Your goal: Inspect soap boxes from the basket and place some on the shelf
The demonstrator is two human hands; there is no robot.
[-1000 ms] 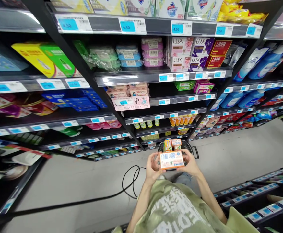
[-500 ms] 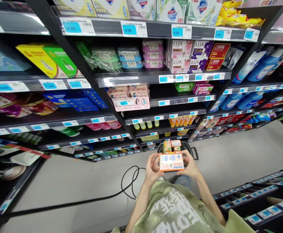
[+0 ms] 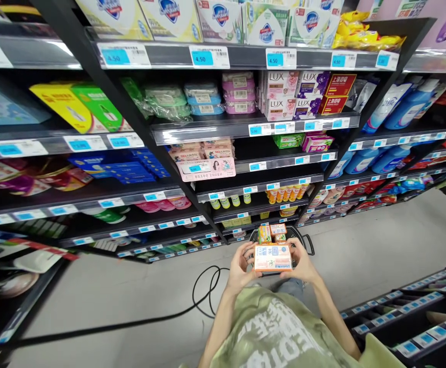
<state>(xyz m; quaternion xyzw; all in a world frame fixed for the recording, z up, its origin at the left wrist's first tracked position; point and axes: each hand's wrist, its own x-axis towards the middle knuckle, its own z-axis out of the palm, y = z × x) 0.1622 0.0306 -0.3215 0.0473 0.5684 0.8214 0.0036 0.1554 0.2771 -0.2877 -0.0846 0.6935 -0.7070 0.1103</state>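
Observation:
Between my two hands is an orange-and-white soap pack [image 3: 273, 257], its printed side with a square code facing up. My left hand [image 3: 241, 266] grips its left end, and my right hand [image 3: 300, 260] closes round the right end. Just beyond the pack, a black basket [image 3: 254, 236] holds several similar orange and green soap packs [image 3: 264, 234]. The pack in my hands hides much of the basket.
In front stand shelves with boxed soaps [image 3: 282, 97], plastic-wrapped soap boxes [image 3: 203, 97] and orange bottles [image 3: 287, 194]. A black cable [image 3: 131, 324] loops over the grey floor [image 3: 149, 291] at left. More shelving [image 3: 418, 317] is at lower right.
The view has tilted up a little, so the shelves sit lower in the picture. Both hands still hold the soap pack, which has barely moved.

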